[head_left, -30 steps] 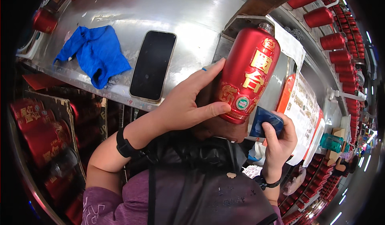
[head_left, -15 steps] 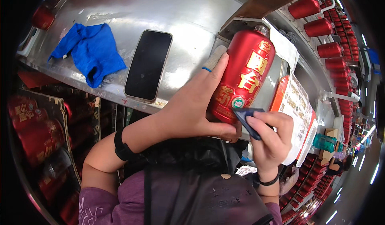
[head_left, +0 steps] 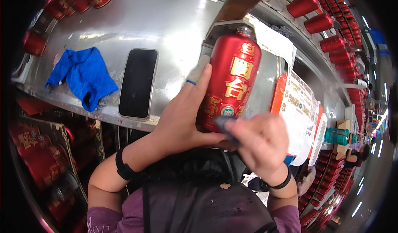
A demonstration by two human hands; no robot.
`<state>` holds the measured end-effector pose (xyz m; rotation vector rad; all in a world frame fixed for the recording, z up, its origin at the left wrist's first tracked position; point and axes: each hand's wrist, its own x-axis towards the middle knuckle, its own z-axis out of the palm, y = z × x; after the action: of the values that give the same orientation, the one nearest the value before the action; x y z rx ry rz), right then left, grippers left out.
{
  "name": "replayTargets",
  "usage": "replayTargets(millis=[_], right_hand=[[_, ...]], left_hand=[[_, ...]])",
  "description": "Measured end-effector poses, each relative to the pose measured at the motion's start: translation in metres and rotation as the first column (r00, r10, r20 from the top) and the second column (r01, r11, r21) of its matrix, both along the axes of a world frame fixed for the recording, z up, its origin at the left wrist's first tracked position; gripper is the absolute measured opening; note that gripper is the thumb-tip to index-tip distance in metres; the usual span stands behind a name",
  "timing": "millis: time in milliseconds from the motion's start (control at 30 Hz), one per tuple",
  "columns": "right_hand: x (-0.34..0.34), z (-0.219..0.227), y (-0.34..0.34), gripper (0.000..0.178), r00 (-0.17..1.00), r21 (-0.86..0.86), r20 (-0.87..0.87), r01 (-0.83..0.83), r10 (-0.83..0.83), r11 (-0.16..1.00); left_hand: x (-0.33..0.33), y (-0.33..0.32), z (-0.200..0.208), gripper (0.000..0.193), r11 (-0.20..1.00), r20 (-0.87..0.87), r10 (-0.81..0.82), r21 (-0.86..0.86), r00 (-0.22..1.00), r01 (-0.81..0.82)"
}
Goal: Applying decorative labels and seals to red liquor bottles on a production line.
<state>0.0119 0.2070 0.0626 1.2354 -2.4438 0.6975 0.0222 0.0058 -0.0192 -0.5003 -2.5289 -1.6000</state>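
A glossy red bottle (head_left: 235, 73) with raised gold lettering and a clear glass neck leans away from me over the bench edge. My left hand (head_left: 180, 112) is wrapped round its left side and base; one finger wears a pale finger cover with a blue band. Pinched in my right hand (head_left: 265, 139), a small dark flat piece (head_left: 227, 129), perhaps a scraper or folded cloth, meets the bottle's lower front beside a round green-and-white sticker (head_left: 227, 111). Motion smears my right fingers and that piece.
On the metal bench (head_left: 166, 19) lie a black phone (head_left: 139, 83) and a crumpled blue cloth (head_left: 83, 77). Printed sheets (head_left: 298, 112) are at the right. Red bottles (head_left: 304, 4) line a conveyor beyond. Crates of red bottles (head_left: 45, 162) stand below left.
My right hand and the dark piece have moved left against the bottle's lower front. The view has shifted, so bench things sit lower. My left hand keeps its hold.
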Motion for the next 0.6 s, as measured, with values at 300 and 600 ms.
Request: replayTargets(millis=[300, 600], right_hand=[[-0.01, -0.007, 0.041, 0.029, 0.933, -0.153, 0.219, 0.323, -0.287, 0.934], [0.065, -0.059, 0.293, 0.031, 0.315, -0.25, 0.741, 0.949, -0.593, 0.191]], left_hand=[[-0.004, 0.013, -0.003, 0.132, 0.993, 0.132, -0.03, 0.12, 0.991, 0.015], [0.001, 0.002, -0.016, 0.104, 0.978, 0.123, 0.018, 0.203, 0.992, -0.043]])
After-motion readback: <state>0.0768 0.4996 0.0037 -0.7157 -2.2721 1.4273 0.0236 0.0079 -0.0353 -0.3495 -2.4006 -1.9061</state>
